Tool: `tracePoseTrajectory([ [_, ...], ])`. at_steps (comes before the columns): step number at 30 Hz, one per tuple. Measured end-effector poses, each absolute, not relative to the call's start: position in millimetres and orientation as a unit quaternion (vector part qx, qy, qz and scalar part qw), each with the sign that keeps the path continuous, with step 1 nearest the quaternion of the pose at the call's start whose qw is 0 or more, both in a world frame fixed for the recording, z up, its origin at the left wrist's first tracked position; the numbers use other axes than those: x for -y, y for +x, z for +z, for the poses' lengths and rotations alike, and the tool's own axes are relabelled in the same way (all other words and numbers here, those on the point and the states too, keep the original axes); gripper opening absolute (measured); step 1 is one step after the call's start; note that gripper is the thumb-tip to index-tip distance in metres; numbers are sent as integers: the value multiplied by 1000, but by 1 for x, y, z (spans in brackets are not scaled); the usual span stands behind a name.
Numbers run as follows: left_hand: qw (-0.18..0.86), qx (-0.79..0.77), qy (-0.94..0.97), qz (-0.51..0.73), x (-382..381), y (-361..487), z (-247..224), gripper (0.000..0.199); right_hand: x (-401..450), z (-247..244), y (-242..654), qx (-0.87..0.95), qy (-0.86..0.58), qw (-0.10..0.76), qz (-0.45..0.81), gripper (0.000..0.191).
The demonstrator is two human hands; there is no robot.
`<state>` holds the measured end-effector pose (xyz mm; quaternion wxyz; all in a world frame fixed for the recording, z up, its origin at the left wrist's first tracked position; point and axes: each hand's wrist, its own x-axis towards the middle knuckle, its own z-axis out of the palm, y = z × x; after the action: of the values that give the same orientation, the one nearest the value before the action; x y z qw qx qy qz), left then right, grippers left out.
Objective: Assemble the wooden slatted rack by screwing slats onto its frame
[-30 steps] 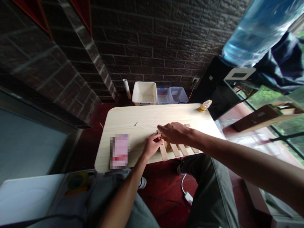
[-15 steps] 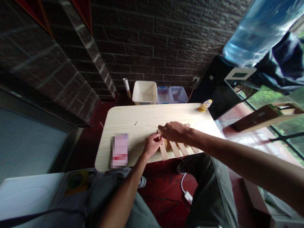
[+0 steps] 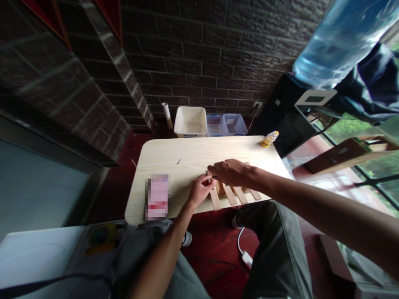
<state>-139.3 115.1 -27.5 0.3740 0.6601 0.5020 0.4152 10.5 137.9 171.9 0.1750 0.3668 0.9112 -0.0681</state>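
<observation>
A slatted wooden piece (image 3: 230, 195) lies at the near edge of the pale wooden table (image 3: 162, 153), its light strips pointing toward me. My left hand (image 3: 200, 190) rests at its left end, thumb and fingertips pinched together on something too small to make out. Just above and to the right, my right hand (image 3: 229, 171) is curled over the same end, closed round something that its fingers hide. Both hands nearly touch. A small dark screw-like item (image 3: 178, 161) lies on the table to their left.
A pink blurred object (image 3: 157, 197) lies at the table's left, and a yellow-capped bottle (image 3: 269, 139) at its far right corner. Beyond the far edge stand a cream bin (image 3: 190, 120) and clear boxes (image 3: 226, 124). My knees are below the near edge.
My right hand has turned very slightly over the wooden piece. My left hand keeps its place.
</observation>
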Motion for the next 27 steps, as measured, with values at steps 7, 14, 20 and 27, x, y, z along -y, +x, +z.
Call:
tracePoseTrajectory([
  [7,367,-511,657,415,-115,-139,-28,17,-144,171,8,-893,400,183,-98,21],
  [14,364,-509,658,419,-114,-138,-28,13,-138,176,4,-878,435,179,-87,26],
  [20,384,-499,655,418,-114,-138,-27,18,-138,176,11,-905,376,184,-76,24],
  [27,384,-506,653,412,-114,-138,-28,17,-138,159,10,-916,357,180,-46,21],
])
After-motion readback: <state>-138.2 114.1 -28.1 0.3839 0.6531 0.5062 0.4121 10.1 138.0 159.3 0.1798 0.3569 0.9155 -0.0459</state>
